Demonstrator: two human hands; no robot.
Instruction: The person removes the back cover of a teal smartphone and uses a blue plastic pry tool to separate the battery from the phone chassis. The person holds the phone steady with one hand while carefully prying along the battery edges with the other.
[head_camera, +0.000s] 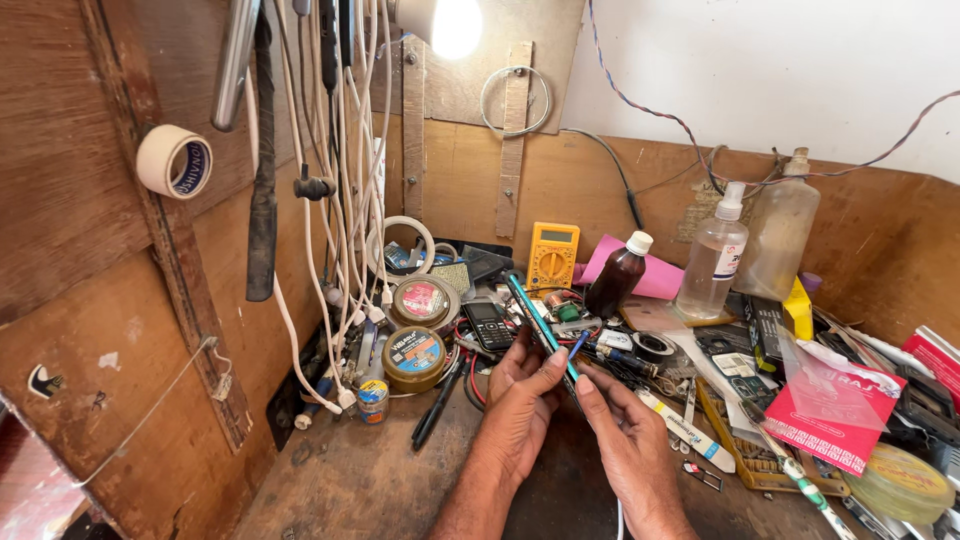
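My left hand (520, 400) and my right hand (622, 440) together hold a thin smartphone (535, 318) edge-on above the wooden workbench (370, 480). The phone tilts up and away to the left, showing its teal side. Left fingers wrap its near end from the left. The right thumb and fingers pinch the same end from the right. A small blue-tipped tool (578, 344) pokes up just behind my right fingers.
A yellow multimeter (552, 256), a dark brown bottle (615, 275), two clear bottles (712, 255), round tins (413, 355), a small keypad phone (488, 325), a red packet (825, 415) and hanging white cables (345, 200) crowd the bench. A tape roll (173, 161) hangs left.
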